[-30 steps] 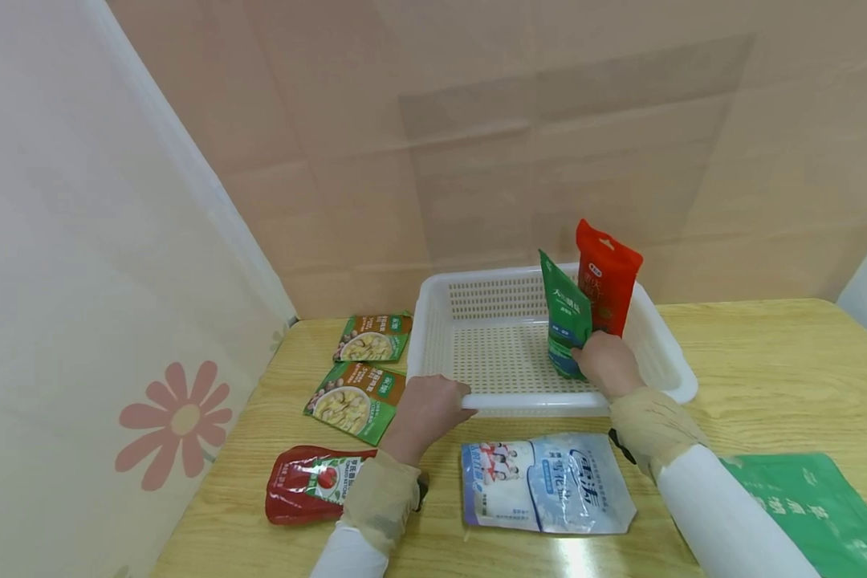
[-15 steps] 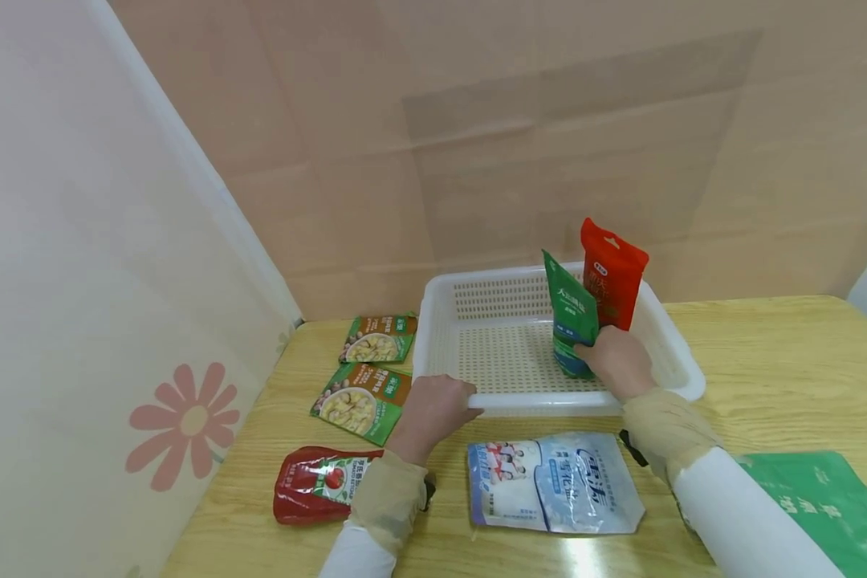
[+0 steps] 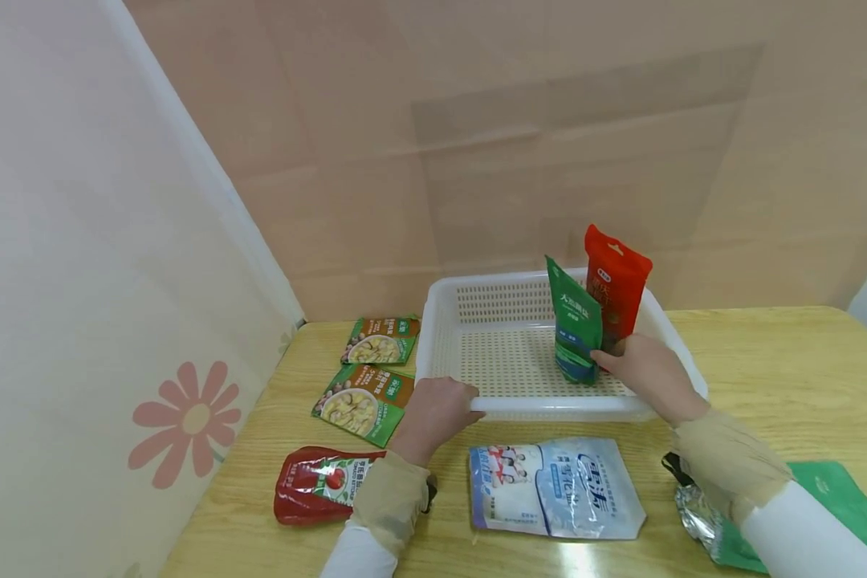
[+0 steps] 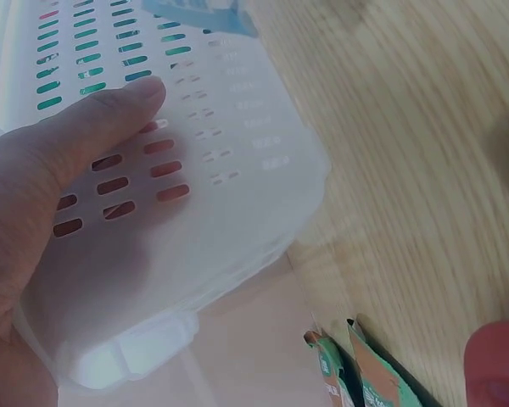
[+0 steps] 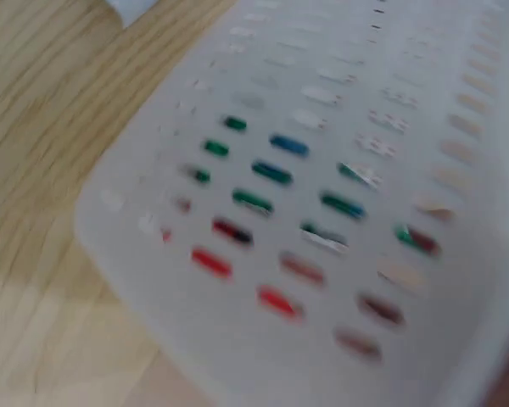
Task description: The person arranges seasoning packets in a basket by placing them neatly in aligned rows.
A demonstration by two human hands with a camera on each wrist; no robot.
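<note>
1 basket (image 3: pixel 549 406); inside it 2 pouches (image 3: pixel 576 325) (image 3: pixel 616 281); left of it 2 soup packets (image 3: pixel 380 340) (image 3: pixel 361 404), 1 ketchup (image 3: pixel 325 486); front, 1 blue-white bag (image 3: pixel 556 488), 1 green bag (image 3: pixel 838 506).

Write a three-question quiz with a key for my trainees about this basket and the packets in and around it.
1. Which hand grips the rim of the white basket? A) left B) right C) neither
2. True or false: the red packet is outside the basket.
3. Fill the gap: in the head view, the ketchup pouch lies to the ___ of the blue-and-white bag.

Key: 1. A, the left hand. 2. False; it stands inside. 3. left.
</note>
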